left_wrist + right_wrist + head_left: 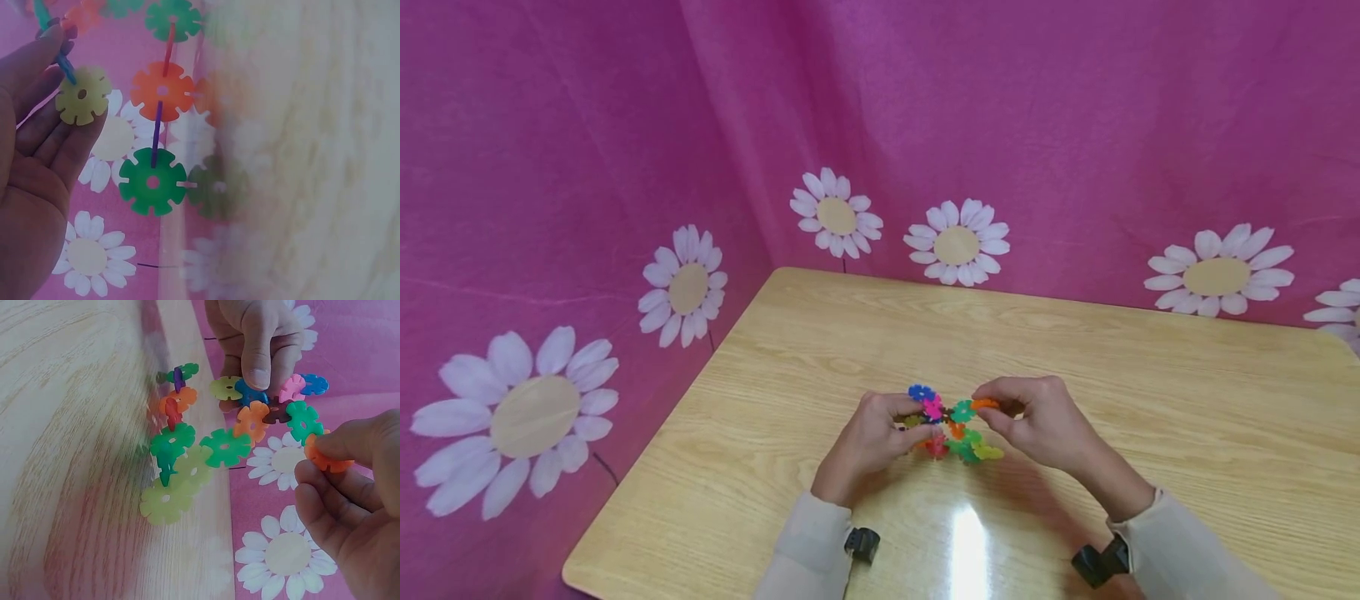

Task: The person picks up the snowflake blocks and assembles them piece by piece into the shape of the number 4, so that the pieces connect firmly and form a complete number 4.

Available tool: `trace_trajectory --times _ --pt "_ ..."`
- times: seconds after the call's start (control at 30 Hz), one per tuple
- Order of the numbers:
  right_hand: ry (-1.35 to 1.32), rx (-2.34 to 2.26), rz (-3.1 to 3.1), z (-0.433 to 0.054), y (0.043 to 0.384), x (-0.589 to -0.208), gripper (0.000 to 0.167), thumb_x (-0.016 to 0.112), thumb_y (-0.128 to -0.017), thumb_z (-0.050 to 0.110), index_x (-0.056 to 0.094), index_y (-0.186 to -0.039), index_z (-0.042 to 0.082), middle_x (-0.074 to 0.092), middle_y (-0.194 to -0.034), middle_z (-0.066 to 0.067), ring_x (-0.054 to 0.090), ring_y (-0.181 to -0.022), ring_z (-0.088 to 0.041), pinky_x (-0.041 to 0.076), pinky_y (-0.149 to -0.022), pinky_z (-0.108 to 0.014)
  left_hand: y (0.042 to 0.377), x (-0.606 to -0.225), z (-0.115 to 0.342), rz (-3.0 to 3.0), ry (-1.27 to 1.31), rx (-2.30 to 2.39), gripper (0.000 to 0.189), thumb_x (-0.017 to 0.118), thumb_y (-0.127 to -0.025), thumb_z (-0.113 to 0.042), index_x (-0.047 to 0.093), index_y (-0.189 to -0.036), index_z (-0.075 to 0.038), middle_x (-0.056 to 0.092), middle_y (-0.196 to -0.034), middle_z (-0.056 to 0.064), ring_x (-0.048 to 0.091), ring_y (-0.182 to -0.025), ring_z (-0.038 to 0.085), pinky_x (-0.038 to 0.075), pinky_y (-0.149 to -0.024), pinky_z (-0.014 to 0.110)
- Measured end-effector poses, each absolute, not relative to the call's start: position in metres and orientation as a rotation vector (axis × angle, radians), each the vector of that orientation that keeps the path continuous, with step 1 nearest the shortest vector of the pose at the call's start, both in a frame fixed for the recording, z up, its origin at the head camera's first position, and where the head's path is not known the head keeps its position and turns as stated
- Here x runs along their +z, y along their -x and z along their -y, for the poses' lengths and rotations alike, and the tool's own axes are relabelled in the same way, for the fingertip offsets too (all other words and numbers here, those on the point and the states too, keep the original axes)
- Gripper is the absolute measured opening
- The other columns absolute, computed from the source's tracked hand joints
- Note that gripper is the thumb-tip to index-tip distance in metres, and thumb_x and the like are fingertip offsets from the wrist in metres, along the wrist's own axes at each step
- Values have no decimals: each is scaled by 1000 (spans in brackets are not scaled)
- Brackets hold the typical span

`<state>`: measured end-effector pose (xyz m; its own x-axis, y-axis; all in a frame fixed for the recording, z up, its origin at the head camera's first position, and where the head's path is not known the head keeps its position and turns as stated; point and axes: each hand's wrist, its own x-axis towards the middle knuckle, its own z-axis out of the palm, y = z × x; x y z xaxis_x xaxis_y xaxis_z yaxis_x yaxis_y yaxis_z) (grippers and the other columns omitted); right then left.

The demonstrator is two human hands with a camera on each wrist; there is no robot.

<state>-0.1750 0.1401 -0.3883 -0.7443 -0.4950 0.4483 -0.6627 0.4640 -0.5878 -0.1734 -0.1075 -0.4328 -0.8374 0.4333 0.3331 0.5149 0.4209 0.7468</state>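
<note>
A chain of slotted plastic flower discs in many colours hangs between the two hands. My left hand (867, 435) pinches it between thumb and fingers at a blue disc (251, 397), beside a pale yellow disc (83, 96). An orange disc (330, 462) is pinched between thumb and fingers of my right hand (1047, 417); it meets a green disc (304, 424) of the chain. Pink (292, 389) and blue discs stick out beyond the left thumb. Lower down, a branch of green, yellow-green (165, 501), red and orange discs dangles close over the table.
The wooden table (760, 483) has a bright light reflection near its front. A magenta cloth (1000, 100) printed with white daisies hangs along the left and far sides. Dark wrist cameras (862, 544) sit at both sleeves.
</note>
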Motion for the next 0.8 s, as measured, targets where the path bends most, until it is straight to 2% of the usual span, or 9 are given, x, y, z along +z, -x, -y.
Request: trace_trajectory --times 0.1,0.3,0.47,0.57,0.8 --pt "-990 1172 2516 -141 175 -389 19 77 -82 -4 77 -97 8 73 -85 -1 61 -67 -7 54 -59 -27 173 -433 107 2587 840 -1403 20 78 -89 -23 79 -102 -8 73 -94 -4 59 -75 4 53 -69 22" --pt "-981 1192 2529 -142 175 -388 19 76 -82 -4 77 -97 8 73 -85 -3 61 -67 -8 54 -60 -28 173 -433 108 2631 801 -1413 31 79 -88 -30 78 -109 -7 73 -98 -4 60 -78 5 53 -71 24" --pt "-973 1196 2529 -143 173 -388 19 76 -82 -4 76 -97 8 72 -85 2 61 -68 -8 54 -62 -28 171 -433 115 2725 695 -1471 45 79 -86 -38 74 -120 -9 70 -116 -3 65 -98 8 54 -85 30" --pt "-951 1195 2532 -144 172 -388 18 76 -83 -3 76 -97 9 71 -85 5 61 -68 -8 55 -62 -28 171 -434 123 2764 664 -1477 46 80 -86 -35 72 -123 -10 68 -122 -2 65 -105 12 52 -91 33" --pt "-892 1216 2578 -148 169 -389 19 75 -83 -4 75 -97 9 71 -85 -4 61 -69 -10 54 -62 -28 171 -439 133 2864 657 -1414 42 81 -86 -27 72 -123 -9 68 -122 0 63 -107 17 51 -92 37"
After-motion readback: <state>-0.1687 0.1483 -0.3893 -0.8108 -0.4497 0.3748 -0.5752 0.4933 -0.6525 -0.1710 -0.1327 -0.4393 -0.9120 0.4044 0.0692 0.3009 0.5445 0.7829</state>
